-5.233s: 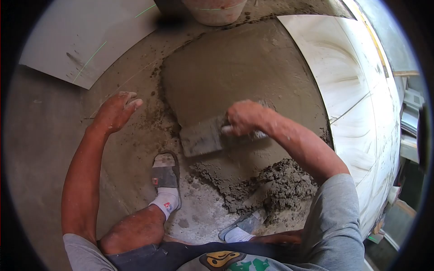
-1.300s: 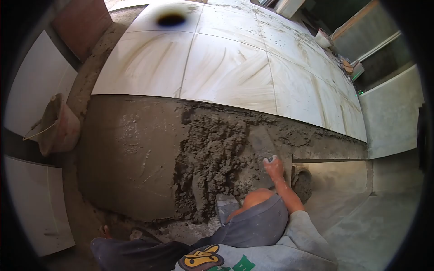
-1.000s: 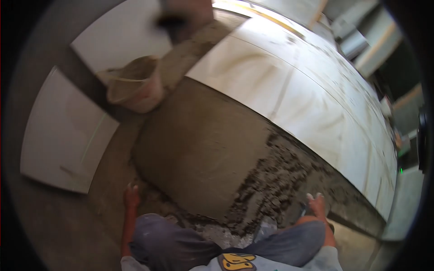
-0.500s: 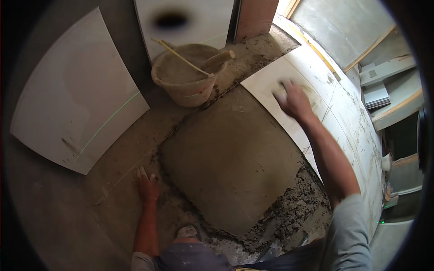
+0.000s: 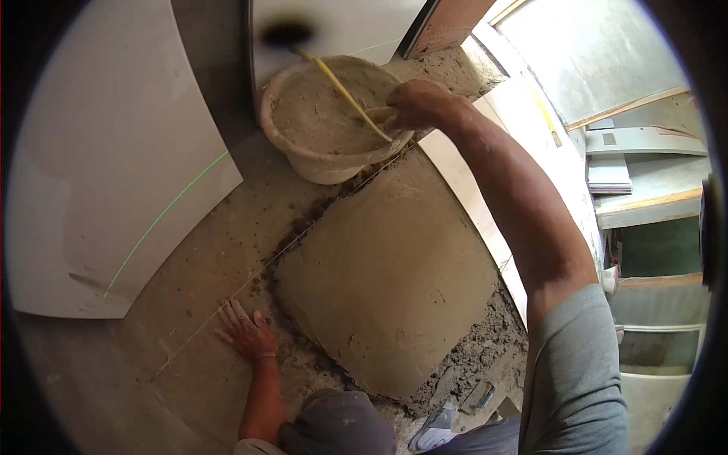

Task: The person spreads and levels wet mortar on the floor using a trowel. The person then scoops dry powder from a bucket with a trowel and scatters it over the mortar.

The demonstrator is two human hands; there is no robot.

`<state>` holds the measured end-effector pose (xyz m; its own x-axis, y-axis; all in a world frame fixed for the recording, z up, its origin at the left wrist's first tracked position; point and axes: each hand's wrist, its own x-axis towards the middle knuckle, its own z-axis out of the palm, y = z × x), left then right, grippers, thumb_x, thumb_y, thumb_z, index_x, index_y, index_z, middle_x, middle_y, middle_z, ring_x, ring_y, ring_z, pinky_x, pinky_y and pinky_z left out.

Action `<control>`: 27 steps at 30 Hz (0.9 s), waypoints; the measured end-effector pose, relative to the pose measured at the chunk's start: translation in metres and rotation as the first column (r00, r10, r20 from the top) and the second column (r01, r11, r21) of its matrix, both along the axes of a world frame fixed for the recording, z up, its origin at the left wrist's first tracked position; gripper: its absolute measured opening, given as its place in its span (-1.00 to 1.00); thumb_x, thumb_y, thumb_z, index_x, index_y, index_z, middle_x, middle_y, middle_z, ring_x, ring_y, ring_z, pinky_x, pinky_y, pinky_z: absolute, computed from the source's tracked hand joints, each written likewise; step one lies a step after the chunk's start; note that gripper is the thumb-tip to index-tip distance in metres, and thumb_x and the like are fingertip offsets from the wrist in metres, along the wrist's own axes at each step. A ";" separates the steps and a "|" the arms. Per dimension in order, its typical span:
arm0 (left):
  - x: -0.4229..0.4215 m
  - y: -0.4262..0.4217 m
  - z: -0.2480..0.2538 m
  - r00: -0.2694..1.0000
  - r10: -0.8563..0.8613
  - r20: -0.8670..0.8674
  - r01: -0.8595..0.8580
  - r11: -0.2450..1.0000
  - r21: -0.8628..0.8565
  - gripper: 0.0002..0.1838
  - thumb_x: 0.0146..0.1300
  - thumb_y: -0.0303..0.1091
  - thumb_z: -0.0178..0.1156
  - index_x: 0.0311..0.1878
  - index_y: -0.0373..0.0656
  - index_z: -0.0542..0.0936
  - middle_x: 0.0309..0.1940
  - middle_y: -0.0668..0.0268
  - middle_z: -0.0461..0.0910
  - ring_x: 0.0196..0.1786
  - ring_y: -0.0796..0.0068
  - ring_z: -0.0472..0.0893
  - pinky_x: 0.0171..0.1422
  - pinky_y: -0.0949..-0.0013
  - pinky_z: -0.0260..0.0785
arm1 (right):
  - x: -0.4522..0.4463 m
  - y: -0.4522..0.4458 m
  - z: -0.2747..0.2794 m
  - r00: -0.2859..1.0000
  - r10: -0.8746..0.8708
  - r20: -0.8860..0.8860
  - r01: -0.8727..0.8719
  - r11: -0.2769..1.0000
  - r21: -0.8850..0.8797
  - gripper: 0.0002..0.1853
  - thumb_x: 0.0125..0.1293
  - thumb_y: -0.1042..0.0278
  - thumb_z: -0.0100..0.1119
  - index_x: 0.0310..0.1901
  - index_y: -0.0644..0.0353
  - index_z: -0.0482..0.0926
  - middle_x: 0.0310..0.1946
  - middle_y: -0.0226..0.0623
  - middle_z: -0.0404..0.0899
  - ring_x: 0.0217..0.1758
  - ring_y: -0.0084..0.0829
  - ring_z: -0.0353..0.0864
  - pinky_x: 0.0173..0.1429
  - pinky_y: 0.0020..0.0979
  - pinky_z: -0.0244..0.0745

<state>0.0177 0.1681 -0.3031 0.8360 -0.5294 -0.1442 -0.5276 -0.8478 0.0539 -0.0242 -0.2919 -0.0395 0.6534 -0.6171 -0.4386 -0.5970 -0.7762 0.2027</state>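
My right hand (image 5: pixel 419 105) is at the right rim of a bucket (image 5: pixel 322 173) full of wet grey-brown mix. Its fingers are closed around the pale wooden handle (image 5: pixel 376 116) of a tool whose far end is hidden in the mix. A thin yellow stick (image 5: pixel 345 92) lies across the bucket's mouth, just beside that hand. My left hand (image 5: pixel 249 334) rests palm down on the dusty floor, fingers spread, close to a taut string (image 5: pixel 199 327). Between the hands lies a smooth, squarish mortar bed (image 5: pixel 387 273) with rough, crumbly edges.
A large white tile (image 5: pixel 167 205) with a green laser line leans at left; another white panel (image 5: pixel 326 30) stands behind the bucket. Laid white tiles (image 5: pixel 455 171) border the bed at right. Loose mortar (image 5: pixel 485 345) and my shoe (image 5: pixel 436 428) are near the lower right.
My right hand has moved left and away from the laid tile to the bucket and taken hold of the wooden handle. My left hand stays on the floor, fingers wider apart. The view has shifted.
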 end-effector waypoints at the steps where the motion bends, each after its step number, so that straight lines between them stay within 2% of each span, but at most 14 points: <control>1: -0.001 -0.003 0.003 1.000 0.015 -0.028 -0.014 1.000 0.015 -0.37 0.47 -0.05 -0.14 0.51 -0.01 0.01 0.51 0.28 0.01 0.57 0.23 -0.04 0.54 -0.26 -0.26 | 0.005 0.006 0.010 0.999 0.015 -0.037 -0.016 1.000 -0.016 -0.66 0.18 0.03 0.33 -0.13 0.08 0.66 -0.23 -0.19 0.65 -0.20 -0.26 0.66 -0.05 -0.18 0.57; 2: -0.002 -0.003 0.003 0.999 0.002 -0.036 -0.002 1.000 0.011 -0.37 0.47 -0.05 -0.14 0.51 -0.01 0.01 0.51 0.28 0.01 0.57 0.23 -0.04 0.54 -0.26 -0.26 | 0.007 0.004 0.014 0.999 0.003 -0.045 -0.003 1.000 -0.020 -0.66 0.18 0.03 0.33 -0.13 0.08 0.66 -0.23 -0.19 0.65 -0.20 -0.26 0.66 -0.05 -0.18 0.57; 4: 0.000 -0.003 -0.001 1.000 -0.001 -0.006 0.001 0.999 0.050 -0.37 0.46 -0.06 -0.13 0.51 -0.01 0.02 0.52 0.27 0.00 0.57 0.22 -0.05 0.54 -0.26 -0.25 | 0.009 0.001 0.022 0.966 0.256 -0.036 -0.258 0.941 -0.219 -0.70 0.26 0.01 0.25 -0.20 0.05 0.67 -0.34 -0.22 0.64 -0.30 -0.31 0.67 -0.21 -0.24 0.60; 5: 0.001 -0.003 -0.002 1.000 -0.017 -0.007 0.017 0.999 0.047 -0.37 0.46 -0.06 -0.13 0.51 -0.01 0.02 0.52 0.27 0.00 0.57 0.22 -0.05 0.54 -0.26 -0.25 | 0.009 0.000 0.028 0.970 0.240 -0.038 -0.243 0.945 -0.221 -0.70 0.26 0.01 0.25 -0.20 0.05 0.67 -0.34 -0.22 0.64 -0.30 -0.31 0.67 -0.21 -0.24 0.60; 7: 0.000 -0.001 -0.005 0.998 -0.032 0.062 0.030 0.999 0.030 -0.38 0.46 0.00 -0.18 0.48 -0.07 0.08 0.50 0.19 0.04 0.55 0.16 0.02 0.51 -0.28 -0.21 | 0.011 0.000 0.037 0.926 0.372 -0.072 -0.371 0.855 -0.361 -0.77 0.34 0.13 0.16 -0.11 0.05 0.63 -0.44 -0.24 0.60 -0.37 -0.42 0.67 -0.37 -0.33 0.59; 10: 0.000 -0.001 -0.008 0.997 -0.021 0.068 0.018 0.999 0.045 -0.37 0.46 0.03 -0.20 0.48 -0.08 0.09 0.49 0.18 0.05 0.54 0.15 0.03 0.51 -0.27 -0.21 | 0.006 -0.006 0.033 0.964 0.238 -0.120 -0.266 0.857 -0.441 -0.75 0.37 0.18 0.12 -0.01 0.07 0.55 -0.44 -0.26 0.59 -0.39 -0.49 0.67 -0.49 -0.41 0.55; 13: 0.000 -0.005 -0.002 1.000 0.007 0.019 -0.009 0.997 0.075 -0.37 0.46 0.05 -0.23 0.47 -0.09 0.10 0.48 0.18 0.06 0.54 0.13 0.03 0.52 -0.26 -0.22 | -0.014 -0.016 0.034 0.985 0.136 -0.103 -0.167 0.889 -0.427 -0.74 0.41 0.17 0.05 0.02 0.09 0.48 -0.44 -0.28 0.59 -0.40 -0.48 0.67 -0.48 -0.42 0.56; 16: 0.001 -0.005 -0.003 0.999 -0.014 0.051 0.011 0.998 0.058 -0.37 0.46 0.05 -0.26 0.47 -0.10 0.11 0.48 0.16 0.06 0.53 0.11 0.03 0.52 -0.26 -0.22 | -0.036 -0.017 0.033 0.994 0.104 -0.025 -0.103 0.880 -0.464 -0.84 0.40 0.29 0.04 -0.08 0.12 0.50 -0.43 -0.26 0.60 -0.37 -0.38 0.70 -0.39 -0.35 0.61; 17: 0.002 -0.006 -0.002 0.998 -0.018 0.059 0.015 0.998 0.060 -0.37 0.46 0.05 -0.26 0.47 -0.10 0.11 0.48 0.16 0.06 0.53 0.11 0.03 0.52 -0.26 -0.22 | -0.041 -0.018 0.031 0.995 0.100 -0.017 -0.097 0.881 -0.462 -0.84 0.40 0.29 0.04 -0.08 0.12 0.50 -0.43 -0.26 0.60 -0.37 -0.38 0.70 -0.39 -0.35 0.61; 19: 0.001 -0.004 -0.002 0.999 -0.032 0.043 0.028 0.995 0.090 -0.36 0.46 0.04 -0.25 0.47 -0.11 0.11 0.48 0.13 0.06 0.53 0.09 0.04 0.52 -0.26 -0.22 | -0.048 -0.020 0.024 0.993 -0.033 0.112 0.075 0.917 -0.392 -0.80 0.24 0.44 0.06 -0.09 0.13 0.52 -0.43 -0.17 0.62 -0.33 -0.26 0.71 -0.26 -0.24 0.63; 22: 0.001 0.001 -0.011 0.998 -0.034 0.043 0.031 0.997 0.072 -0.35 0.45 0.04 -0.24 0.47 -0.12 0.10 0.47 0.11 0.06 0.52 0.07 0.04 0.51 -0.27 -0.22 | -0.044 -0.020 0.005 0.972 -0.183 0.144 0.215 0.942 -0.256 -0.70 0.08 0.50 0.05 -0.09 0.17 0.53 -0.41 -0.07 0.64 -0.29 -0.19 0.72 -0.18 -0.17 0.62; 23: 0.001 0.000 -0.012 0.999 -0.033 0.042 0.029 0.997 0.076 -0.35 0.45 0.04 -0.24 0.47 -0.12 0.10 0.47 0.11 0.06 0.52 0.07 0.04 0.51 -0.27 -0.22 | -0.040 -0.019 0.003 0.973 -0.181 0.144 0.213 0.944 -0.252 -0.70 0.08 0.50 0.05 -0.09 0.17 0.53 -0.41 -0.07 0.64 -0.29 -0.19 0.72 -0.18 -0.17 0.62; 26: 0.002 0.003 -0.013 0.998 -0.039 0.055 0.036 0.997 0.067 -0.35 0.44 0.06 -0.25 0.47 -0.13 0.11 0.48 0.11 0.05 0.53 0.07 0.04 0.51 -0.28 -0.23 | -0.026 -0.013 0.004 0.938 -0.329 0.110 0.331 0.944 0.003 -0.73 0.13 0.28 0.22 -0.23 0.30 0.66 -0.33 -0.04 0.68 -0.22 -0.19 0.72 -0.14 -0.19 0.63; 27: 0.002 0.004 -0.014 0.997 -0.045 0.069 0.041 0.998 0.055 -0.35 0.45 0.06 -0.26 0.47 -0.12 0.11 0.48 0.12 0.06 0.53 0.08 0.04 0.51 -0.27 -0.22 | -0.022 -0.011 0.010 0.938 -0.329 0.108 0.331 0.944 -0.001 -0.73 0.13 0.28 0.22 -0.23 0.30 0.66 -0.33 -0.04 0.68 -0.22 -0.19 0.72 -0.14 -0.19 0.63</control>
<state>0.0198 0.1723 -0.3172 0.8216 -0.5584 -0.1148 -0.5646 -0.8248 -0.0291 -0.0460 -0.3026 -0.0291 0.4532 -0.8132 -0.3651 -0.8375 -0.5287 0.1380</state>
